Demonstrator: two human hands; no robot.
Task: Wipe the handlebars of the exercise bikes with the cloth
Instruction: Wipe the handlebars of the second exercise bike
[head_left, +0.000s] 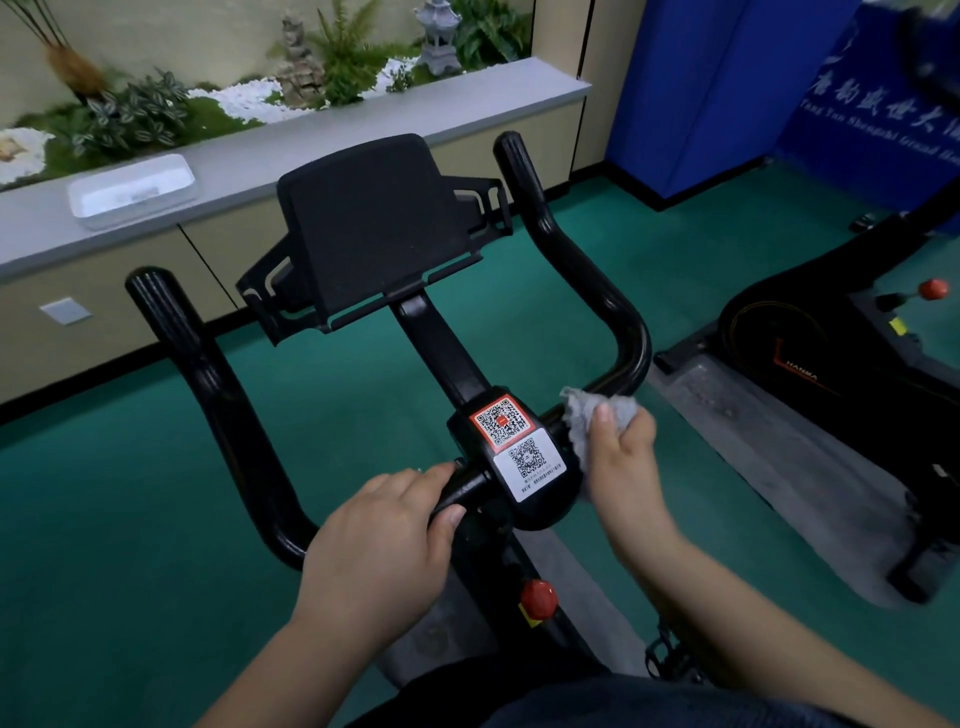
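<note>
We wipe the black handlebar (597, 291) beside its QR-sticker clamp (517, 457).

Our right hand (626, 457) clutches the grey cloth (589, 421) against the bar right of the clamp; our left hand (384, 540) grips the bar left of it.

Green carpet (130, 545) covers the floor. A grey-topped ledge (322, 135) over beige cabinet fronts (104, 291) runs along the far wall, carrying a white tray (132, 191). Behind it lies a planter bed (218, 98) with ferns, white pebbles and a stone lantern (439, 39). Blue panels (727, 93) stand at right.
</note>
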